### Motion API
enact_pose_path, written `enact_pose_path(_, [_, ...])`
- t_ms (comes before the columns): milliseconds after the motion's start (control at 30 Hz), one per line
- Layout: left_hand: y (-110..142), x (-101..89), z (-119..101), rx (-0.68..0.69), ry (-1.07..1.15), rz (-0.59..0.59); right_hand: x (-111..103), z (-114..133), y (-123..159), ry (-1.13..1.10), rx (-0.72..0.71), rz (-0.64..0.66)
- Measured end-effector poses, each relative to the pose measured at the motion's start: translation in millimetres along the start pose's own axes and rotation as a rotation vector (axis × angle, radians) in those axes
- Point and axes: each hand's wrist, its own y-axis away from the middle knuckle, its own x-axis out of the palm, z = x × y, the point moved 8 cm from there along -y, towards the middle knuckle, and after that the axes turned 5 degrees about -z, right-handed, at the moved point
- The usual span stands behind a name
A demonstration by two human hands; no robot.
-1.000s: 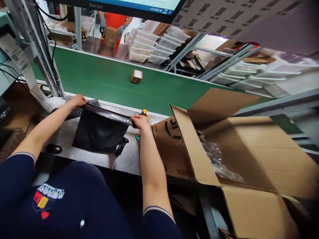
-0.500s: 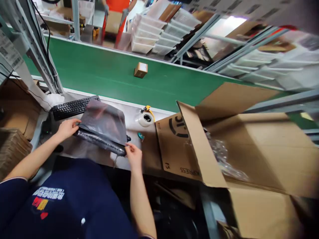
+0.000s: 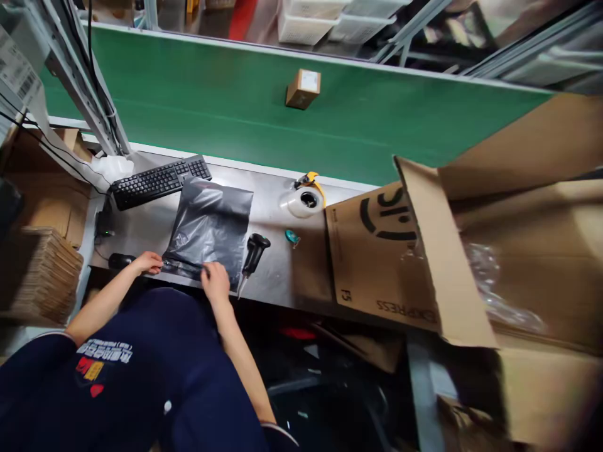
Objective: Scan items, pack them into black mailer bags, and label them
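A black plastic mailer bag (image 3: pixel 211 216) lies flat on the metal workbench (image 3: pixel 277 276) in front of me. My left hand (image 3: pixel 148 263) pinches the near left corner of the bag. With its fingers closed on the near edge, my right hand (image 3: pixel 216 280) grips the bag a little right of its middle. A black barcode scanner (image 3: pixel 255 252) lies just right of the bag. Behind the bag's left side sits a black keyboard (image 3: pixel 160 181). A black computer mouse (image 3: pixel 121 260) is close to my left wrist.
A tape roll in a yellow dispenser (image 3: pixel 305 202) and a small teal cutter-like item (image 3: pixel 292 237) lie right of the scanner. A large open carton (image 3: pixel 377 251) fills the right side. Beyond the bench runs a green conveyor belt (image 3: pixel 211 107) carrying a small box (image 3: pixel 303 89). Flattened cardboard (image 3: pixel 51 276) is stacked left.
The bag has gone from held up and tilted to flat on the bench, uncovering the scanner. My right hand has moved inward along its edge. The camera view has tipped down and left.
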Motion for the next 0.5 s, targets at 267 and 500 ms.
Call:
enact_pose_path(267, [2.8,5.4,23.8,-0.003,0.174,0.027,115.0,69.9,-15.0,-0.245,-0.077,0.23])
enact_pose_path(500, [-1.4,-1.7,23.5,0.002,0.179,-0.04,86.2,28.5,-8.0,-0.347,0.129,-0.062])
